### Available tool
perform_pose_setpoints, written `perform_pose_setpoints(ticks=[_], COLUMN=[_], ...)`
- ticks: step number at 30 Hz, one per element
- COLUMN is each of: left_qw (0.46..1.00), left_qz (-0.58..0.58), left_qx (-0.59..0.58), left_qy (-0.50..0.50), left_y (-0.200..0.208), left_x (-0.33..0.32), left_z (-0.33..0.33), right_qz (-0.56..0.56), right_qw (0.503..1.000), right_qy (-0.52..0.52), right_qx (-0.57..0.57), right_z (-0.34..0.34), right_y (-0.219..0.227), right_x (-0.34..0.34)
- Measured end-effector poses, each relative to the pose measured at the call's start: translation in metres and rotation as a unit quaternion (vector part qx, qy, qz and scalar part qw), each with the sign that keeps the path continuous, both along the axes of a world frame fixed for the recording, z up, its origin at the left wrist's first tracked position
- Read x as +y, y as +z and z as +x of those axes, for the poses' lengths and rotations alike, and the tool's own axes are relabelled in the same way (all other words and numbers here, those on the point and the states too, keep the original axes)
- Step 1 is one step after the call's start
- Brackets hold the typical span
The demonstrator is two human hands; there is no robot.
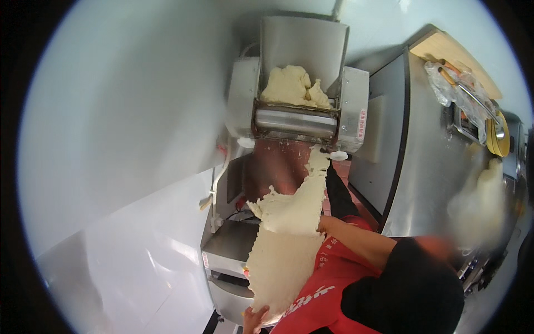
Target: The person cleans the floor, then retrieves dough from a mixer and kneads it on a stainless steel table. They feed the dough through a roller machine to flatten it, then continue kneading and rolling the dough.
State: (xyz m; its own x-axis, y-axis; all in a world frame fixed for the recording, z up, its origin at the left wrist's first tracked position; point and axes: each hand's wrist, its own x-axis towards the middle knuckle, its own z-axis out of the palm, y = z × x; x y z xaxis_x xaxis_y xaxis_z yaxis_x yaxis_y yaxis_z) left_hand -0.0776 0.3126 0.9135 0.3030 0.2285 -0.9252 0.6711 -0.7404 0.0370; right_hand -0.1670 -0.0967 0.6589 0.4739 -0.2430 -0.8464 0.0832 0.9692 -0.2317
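Dough sheet: a long pale sheet of dough (281, 256) hangs down the middle, from just below the machine's roller to the person's lap; its top narrows to a ragged strip, and I can't tell whether that strip still joins the machine.
Sheet's edges: rough and torn-looking, with a jagged point sticking out on the left side, about halfway up.
Left hand: the left hand (255, 319) grips the lower end of the sheet, its fingers lying over the dough.
Right hand: the right hand (322, 224) is at the sheet's right edge, about midway along; its fingers go out of sight by the dough, so I can't tell whether they are closed on it.
Machine: a steel roller (296, 121) sits between two metal side housings, with a white knob (338, 156) low on the right one.
Dough on top: a thick lump of dough (288, 86) rests above the roller, against an upright steel plate (303, 39).
Clothing: the person wears a red shirt (308, 305) with pale printing, close against the sheet.
Counter: to the right, a steel counter (418, 183) carries a clear plastic bag (442, 89), a wooden-handled tool (473, 97) and a yellow bowl (503, 142).
Floor: reddish tiles (340, 168) show between machine and counter.
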Motion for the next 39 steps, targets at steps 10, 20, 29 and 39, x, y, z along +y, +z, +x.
perform_pose_setpoints(ticks=[10,20,29,39], left_qw=[0.957,0.707,0.505,0.706], left_qz=[-0.197,-0.489,-0.642,-0.471], left_qx=[-0.072,-0.03,0.221,0.417], left_qy=[-0.203,-0.509,-0.533,-0.325], left_y=[0.026,0.108,0.156,-0.087], left_x=[-0.129,-0.396,-0.599,-0.512], left_z=[0.027,-0.024,-0.295,-0.125], right_qz=[-0.2,-0.271,-0.348,-0.255], right_qw=[0.968,0.711,0.867,0.931], right_qy=[-0.125,-0.267,-0.288,0.092], right_qx=[0.082,0.591,0.213,0.244], right_z=[-0.036,-0.163,-0.429,-0.359], right_y=[0.224,0.416,0.253,0.153], right_x=[-0.033,-0.125,-0.146,-0.058])
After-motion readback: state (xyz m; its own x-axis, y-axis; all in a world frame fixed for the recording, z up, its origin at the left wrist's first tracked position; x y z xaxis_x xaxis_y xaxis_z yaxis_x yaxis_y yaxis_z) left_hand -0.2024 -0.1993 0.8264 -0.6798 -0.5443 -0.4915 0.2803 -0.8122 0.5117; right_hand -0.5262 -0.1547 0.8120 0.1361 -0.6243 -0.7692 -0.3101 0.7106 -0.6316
